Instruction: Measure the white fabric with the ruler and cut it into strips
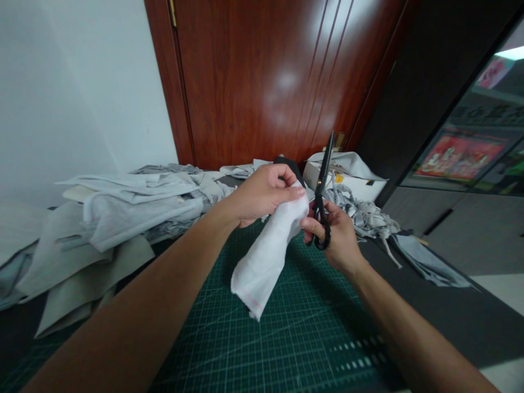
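White cloth [266,251] hangs at a slant from a person's left hand [268,196] above a green gridded mat [245,355], its upper end pinched between thumb and fingers. The right hand [338,234] grips black scissors [320,191] by the handles, blades together and pointing up and away, with its thumb and fingertips at the cloth's right edge; whether they pinch the fabric is hard to tell. The cloth's lower end, rough-edged, hangs free between the forearms. At left, grey and white fabric [139,207] lies in a loose, layered pile. To the right, beyond the right hand, a tangle of grey strips [366,215] sits near a white box [360,188] with pale material on top. A reddish-brown wooden door [245,82] stands behind the work surface.
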The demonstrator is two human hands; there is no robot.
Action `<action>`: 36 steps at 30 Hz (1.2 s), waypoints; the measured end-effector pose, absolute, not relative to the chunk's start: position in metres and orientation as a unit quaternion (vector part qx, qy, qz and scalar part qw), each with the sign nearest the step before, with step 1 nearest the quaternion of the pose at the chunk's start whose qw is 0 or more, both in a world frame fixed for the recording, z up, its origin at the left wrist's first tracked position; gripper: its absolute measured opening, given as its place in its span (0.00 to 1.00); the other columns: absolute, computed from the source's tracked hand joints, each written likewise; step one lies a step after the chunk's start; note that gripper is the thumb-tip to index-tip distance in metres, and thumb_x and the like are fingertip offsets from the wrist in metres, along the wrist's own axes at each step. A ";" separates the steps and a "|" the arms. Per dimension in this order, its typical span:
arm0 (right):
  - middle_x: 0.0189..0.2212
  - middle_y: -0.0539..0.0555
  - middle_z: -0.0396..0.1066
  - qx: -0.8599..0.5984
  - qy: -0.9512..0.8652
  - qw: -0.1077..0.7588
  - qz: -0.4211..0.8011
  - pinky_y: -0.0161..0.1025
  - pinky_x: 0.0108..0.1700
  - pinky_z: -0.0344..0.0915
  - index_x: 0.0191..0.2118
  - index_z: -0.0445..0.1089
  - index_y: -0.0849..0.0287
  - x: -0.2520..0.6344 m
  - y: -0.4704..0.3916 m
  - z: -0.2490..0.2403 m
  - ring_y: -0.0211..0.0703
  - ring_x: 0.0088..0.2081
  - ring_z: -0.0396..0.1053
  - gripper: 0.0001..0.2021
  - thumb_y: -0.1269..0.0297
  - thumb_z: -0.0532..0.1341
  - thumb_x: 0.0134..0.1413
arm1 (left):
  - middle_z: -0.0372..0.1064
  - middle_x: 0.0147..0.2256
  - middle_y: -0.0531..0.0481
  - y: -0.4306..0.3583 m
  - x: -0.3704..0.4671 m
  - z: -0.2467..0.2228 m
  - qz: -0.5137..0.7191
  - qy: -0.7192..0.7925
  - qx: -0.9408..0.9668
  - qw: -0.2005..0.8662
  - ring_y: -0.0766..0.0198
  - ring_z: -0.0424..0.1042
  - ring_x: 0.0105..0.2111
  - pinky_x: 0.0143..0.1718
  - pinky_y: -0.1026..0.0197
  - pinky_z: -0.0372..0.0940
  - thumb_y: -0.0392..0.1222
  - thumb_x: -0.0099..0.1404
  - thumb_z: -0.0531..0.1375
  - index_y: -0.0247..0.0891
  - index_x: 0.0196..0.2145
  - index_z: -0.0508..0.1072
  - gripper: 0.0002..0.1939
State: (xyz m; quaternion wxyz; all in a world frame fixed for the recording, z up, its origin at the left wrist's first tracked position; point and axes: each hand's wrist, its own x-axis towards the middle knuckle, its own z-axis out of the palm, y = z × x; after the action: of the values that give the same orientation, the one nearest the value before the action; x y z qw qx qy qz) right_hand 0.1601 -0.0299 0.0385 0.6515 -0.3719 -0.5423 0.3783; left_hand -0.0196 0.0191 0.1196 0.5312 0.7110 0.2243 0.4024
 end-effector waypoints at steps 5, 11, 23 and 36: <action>0.17 0.41 0.68 -0.338 -0.557 0.614 0.445 0.32 0.17 0.59 0.38 0.71 0.57 0.160 -0.036 0.048 0.32 0.15 0.61 0.25 0.59 0.83 0.37 | 0.74 0.27 0.52 0.013 -0.018 0.103 0.423 0.221 0.661 0.580 0.66 0.72 0.26 0.29 0.64 0.64 0.41 0.62 0.72 0.37 0.33 0.71 0.13; 0.14 0.41 0.66 -0.340 -0.583 0.567 0.473 0.32 0.18 0.57 0.38 0.72 0.58 0.176 -0.034 0.059 0.32 0.14 0.59 0.23 0.59 0.82 0.41 | 0.80 0.45 0.38 0.007 -0.040 0.073 0.303 0.186 0.606 0.711 0.54 0.79 0.44 0.50 0.52 0.69 0.38 0.55 0.76 0.30 0.47 0.78 0.23; 0.16 0.43 0.67 -0.407 -0.654 0.468 0.433 0.33 0.17 0.52 0.40 0.73 0.58 0.187 -0.007 0.064 0.34 0.16 0.61 0.25 0.55 0.82 0.41 | 0.79 0.42 0.45 -0.013 -0.069 0.036 0.320 0.267 0.580 0.700 0.59 0.76 0.42 0.44 0.58 0.68 0.33 0.49 0.77 0.34 0.43 0.76 0.24; 0.16 0.41 0.64 -0.380 -0.593 0.549 0.450 0.35 0.18 0.58 0.39 0.72 0.57 0.193 -0.010 0.043 0.33 0.16 0.58 0.24 0.60 0.82 0.39 | 0.78 0.32 0.50 0.000 -0.101 0.049 0.351 0.298 0.557 0.692 0.66 0.73 0.27 0.29 0.64 0.65 0.36 0.49 0.78 0.35 0.37 0.77 0.18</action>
State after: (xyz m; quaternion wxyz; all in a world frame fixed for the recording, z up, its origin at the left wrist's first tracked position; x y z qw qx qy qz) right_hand 0.1929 -0.0100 0.0428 0.5490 -0.3795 -0.5930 0.4504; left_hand -0.1012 -0.0003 0.0490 0.6915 0.5568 0.2980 0.3506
